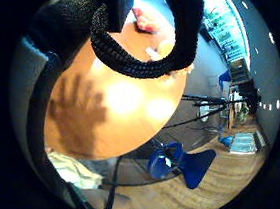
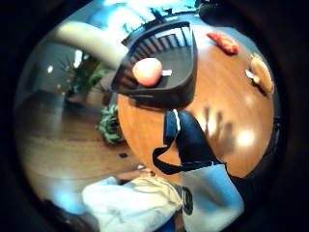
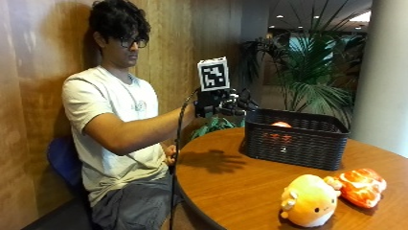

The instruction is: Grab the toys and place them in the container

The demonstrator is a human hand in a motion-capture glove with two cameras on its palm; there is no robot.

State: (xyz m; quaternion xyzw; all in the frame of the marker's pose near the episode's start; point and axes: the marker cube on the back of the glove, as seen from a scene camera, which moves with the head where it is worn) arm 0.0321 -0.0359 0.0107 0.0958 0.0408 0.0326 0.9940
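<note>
A round wooden table [image 3: 242, 187], potted palm [image 3: 312, 72] behind.

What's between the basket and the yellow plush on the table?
Only bare table between the basket and the yellow plush, seen in the outside view.

Person seated, right arm raised forward, elbow bent, forearm roughly level. Gloved right hand [image 3: 220, 103] held up in air at about chest height, fingers [image 3: 243, 101] spread and extended, gripping nothing. Other hand mostly hidden behind right forearm.
</note>
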